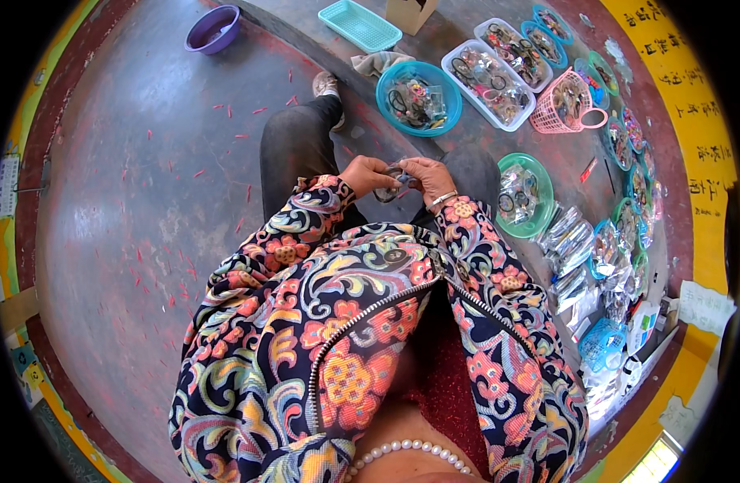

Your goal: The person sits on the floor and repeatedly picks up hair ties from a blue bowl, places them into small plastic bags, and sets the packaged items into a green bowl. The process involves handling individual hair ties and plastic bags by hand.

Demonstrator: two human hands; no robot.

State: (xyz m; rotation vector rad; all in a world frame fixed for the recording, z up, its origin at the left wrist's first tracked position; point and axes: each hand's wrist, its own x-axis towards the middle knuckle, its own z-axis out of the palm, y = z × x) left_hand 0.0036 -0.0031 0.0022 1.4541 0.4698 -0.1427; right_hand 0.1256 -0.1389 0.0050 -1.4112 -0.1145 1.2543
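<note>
Above my lap, my left hand [365, 175] and my right hand [429, 179] meet with pinched fingers. Between them they hold a small clear plastic packet [387, 194] with a dark ring-shaped item; its exact kind is too small to tell. Fingers cover part of it. A bracelet circles my right wrist. To the right of my right knee sits a green basin [547, 211] holding similar packets with dark rings. Beyond my hands stands a blue basin [384, 113] filled with more packets.
Two white trays [511, 126] of packets and a pink basket [547, 122] stand at the far right. Silvery plastic packs [567, 241] lie right of me, near several small basins. A turquoise basket [360, 26] and purple basin [212, 30] stand farther off. Red scraps dot the floor.
</note>
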